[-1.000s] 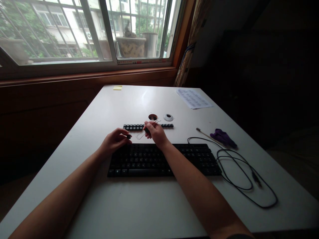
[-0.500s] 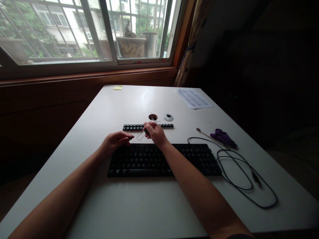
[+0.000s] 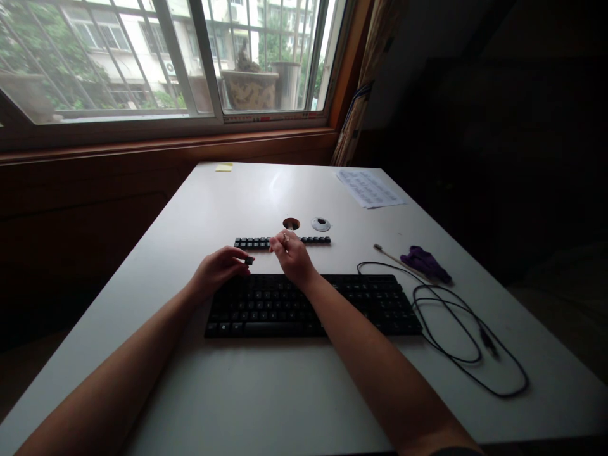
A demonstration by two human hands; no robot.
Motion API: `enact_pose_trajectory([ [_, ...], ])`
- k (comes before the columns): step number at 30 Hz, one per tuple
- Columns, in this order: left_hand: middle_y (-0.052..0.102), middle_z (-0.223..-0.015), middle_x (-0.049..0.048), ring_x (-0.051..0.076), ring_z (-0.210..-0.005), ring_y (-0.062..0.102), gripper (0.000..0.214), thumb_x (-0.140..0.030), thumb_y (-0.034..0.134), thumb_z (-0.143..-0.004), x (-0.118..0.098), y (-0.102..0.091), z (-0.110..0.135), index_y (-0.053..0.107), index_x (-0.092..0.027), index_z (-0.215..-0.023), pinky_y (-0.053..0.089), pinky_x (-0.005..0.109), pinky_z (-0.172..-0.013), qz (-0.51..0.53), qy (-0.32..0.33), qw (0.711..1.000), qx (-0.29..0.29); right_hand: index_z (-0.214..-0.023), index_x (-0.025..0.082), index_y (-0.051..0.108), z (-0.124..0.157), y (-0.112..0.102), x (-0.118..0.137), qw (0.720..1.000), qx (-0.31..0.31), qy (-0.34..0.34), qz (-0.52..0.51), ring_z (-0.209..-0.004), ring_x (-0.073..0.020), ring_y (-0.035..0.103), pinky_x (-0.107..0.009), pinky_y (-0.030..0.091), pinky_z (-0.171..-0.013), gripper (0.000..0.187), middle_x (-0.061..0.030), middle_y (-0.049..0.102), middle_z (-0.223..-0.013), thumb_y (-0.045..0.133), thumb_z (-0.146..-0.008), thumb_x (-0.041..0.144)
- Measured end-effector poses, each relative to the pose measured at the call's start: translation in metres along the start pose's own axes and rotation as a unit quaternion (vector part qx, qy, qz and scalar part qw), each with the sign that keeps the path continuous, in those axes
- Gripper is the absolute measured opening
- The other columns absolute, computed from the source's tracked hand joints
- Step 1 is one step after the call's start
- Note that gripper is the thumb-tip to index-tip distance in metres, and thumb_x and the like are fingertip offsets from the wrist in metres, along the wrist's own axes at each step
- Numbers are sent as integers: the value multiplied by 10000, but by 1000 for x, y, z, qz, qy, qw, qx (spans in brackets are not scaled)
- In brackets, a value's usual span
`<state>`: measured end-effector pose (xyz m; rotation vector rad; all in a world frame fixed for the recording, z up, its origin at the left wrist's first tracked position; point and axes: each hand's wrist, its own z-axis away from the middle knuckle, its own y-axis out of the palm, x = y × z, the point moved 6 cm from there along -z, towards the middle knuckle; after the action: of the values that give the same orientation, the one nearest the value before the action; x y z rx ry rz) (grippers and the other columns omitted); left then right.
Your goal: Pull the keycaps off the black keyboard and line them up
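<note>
A black keyboard (image 3: 332,307) lies on the white table (image 3: 266,392). My left hand (image 3: 218,269) hovers at its far left corner, pinching a small black keycap (image 3: 248,260) in its fingertips. My right hand (image 3: 291,256) is closed just behind the keyboard's far edge; only a metal glint of the wire keycap puller (image 3: 285,239) shows at its fingers. Beyond both hands lies a row of loose black keycaps (image 3: 256,242), and the right hand's fingertips cover its middle.
The keyboard's black cable (image 3: 451,316) loops at the right. A purple cloth (image 3: 425,261) and a thin stick (image 3: 392,255) lie behind it. Farther back are a cable hole (image 3: 291,223), its white cap (image 3: 321,223), a printed sheet (image 3: 370,188) and a yellow note (image 3: 223,168).
My right hand has turned and dropped toward the keycap row, so the wire puller that stuck out to the left is now almost hidden. My left hand still pinches the keycap.
</note>
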<state>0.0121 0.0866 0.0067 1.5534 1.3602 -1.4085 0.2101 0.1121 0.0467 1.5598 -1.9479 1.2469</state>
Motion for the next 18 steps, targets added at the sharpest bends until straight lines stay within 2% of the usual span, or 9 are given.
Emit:
enact_pose_trajectory([
  [4,716,-1086,119,200,-840,724,272,-296,742,-820,0,-3,-2,654,-163,-1040,605,313,-730,-28,26,999,-8,-822,209,577,1,3,9,999,30,-42,-3,-868,-185,548,-335,455,-843,288,-56,582,-872,396,-1008,335],
  [9,694,-971,84,180,-808,697,242,-281,753,-805,0,-6,-4,680,-171,-1007,605,308,-727,-60,66,996,-24,-969,214,653,6,14,18,991,101,-83,-8,-825,-163,572,-307,475,-793,206,-51,585,-918,494,-983,344],
  [13,685,-941,72,175,-814,685,210,-272,747,-810,-3,-5,-3,687,-174,-985,606,300,-728,-86,79,993,-23,-1006,229,694,8,19,16,988,126,-86,-11,-784,-150,592,-297,490,-770,207,-39,596,-907,615,-915,397],
  [18,683,-937,65,177,-831,680,193,-271,745,-810,-6,-4,-2,675,-169,-958,607,316,-753,-96,76,992,-30,-1000,232,712,8,21,14,986,139,-93,-4,-735,-140,587,-280,491,-726,181,-21,603,-832,659,-883,359],
])
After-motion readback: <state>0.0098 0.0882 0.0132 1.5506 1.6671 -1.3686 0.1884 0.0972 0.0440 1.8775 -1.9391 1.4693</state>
